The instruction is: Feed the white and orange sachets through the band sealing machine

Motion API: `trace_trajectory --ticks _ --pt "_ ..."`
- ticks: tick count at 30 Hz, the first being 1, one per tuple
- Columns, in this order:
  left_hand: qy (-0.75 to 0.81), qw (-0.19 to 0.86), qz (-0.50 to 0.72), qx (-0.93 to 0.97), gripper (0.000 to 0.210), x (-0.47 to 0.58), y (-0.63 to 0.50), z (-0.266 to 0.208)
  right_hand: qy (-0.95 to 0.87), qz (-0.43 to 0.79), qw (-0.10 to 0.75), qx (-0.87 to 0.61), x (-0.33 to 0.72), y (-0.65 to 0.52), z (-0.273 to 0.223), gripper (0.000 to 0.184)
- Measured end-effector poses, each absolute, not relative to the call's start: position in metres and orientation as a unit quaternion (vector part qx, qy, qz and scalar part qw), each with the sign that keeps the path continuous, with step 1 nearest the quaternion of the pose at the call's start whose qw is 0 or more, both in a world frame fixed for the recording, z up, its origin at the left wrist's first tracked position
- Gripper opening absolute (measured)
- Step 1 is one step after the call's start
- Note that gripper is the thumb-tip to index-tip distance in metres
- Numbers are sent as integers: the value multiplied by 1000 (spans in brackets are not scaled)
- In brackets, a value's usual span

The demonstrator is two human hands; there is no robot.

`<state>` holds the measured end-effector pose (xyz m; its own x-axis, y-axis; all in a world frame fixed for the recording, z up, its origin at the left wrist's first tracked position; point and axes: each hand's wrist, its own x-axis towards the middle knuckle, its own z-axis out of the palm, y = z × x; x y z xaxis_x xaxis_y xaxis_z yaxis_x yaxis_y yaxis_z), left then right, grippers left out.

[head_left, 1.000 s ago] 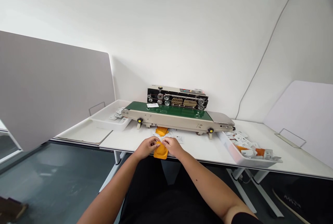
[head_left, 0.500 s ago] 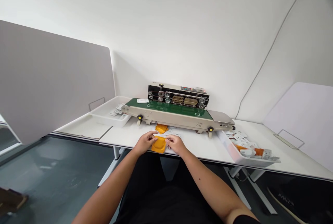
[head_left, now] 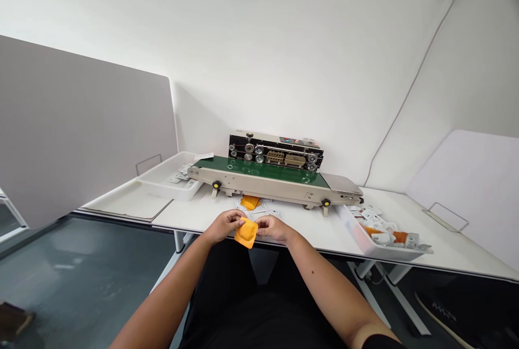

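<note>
A small yellow-orange pouch (head_left: 246, 233) hangs tilted between my two hands, just in front of the table's edge. My left hand (head_left: 224, 226) pinches its upper left corner between thumb and fingers. At the right edge of the pouch, my right hand (head_left: 274, 229) is closed with thumb and fingertips on it. Beyond them on the table lie another orange pouch (head_left: 250, 202) and some printed white papers (head_left: 274, 214), partly under the sealing machine. A white packet (head_left: 204, 156) rests at the left end of the machine's green belt (head_left: 259, 169), jutting past it.
The band sealing machine (head_left: 275, 191) stands along the wall. To its left is a white tray (head_left: 188, 193) with white packets; to the right, another tray (head_left: 381, 252) holds white and orange packets. Grey divider panels (head_left: 89, 127) flank the table. A cable (head_left: 405, 100) runs down the wall.
The pouch has tipped and come slightly nearer and to the left, with my right fingers lower on its edge. The white packet on the belt has travelled left to the belt's end.
</note>
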<state>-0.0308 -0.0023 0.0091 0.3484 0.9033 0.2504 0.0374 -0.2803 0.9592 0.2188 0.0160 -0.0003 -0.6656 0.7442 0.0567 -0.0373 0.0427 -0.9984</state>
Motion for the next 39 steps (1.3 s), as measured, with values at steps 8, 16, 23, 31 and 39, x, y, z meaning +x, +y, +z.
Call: trace_trajectory --ticks 8,16,23,31,39 --pt "342 506 443 656 38 -31 -4 13 -661 644 278 -266 218 17 3 46" --pt "341 494 461 654 40 -33 -3 11 -710 606 247 -262 216 12 4 51" --pt "378 435 418 702 36 -27 -9 14 -704 574 295 -298 205 4 1 35" --pt "409 358 426 723 51 -24 -8 11 -581 601 401 -374 190 19 -11 39" --pt "418 405 497 643 43 -25 -1 6 -573 617 407 -355 197 20 -16 62"
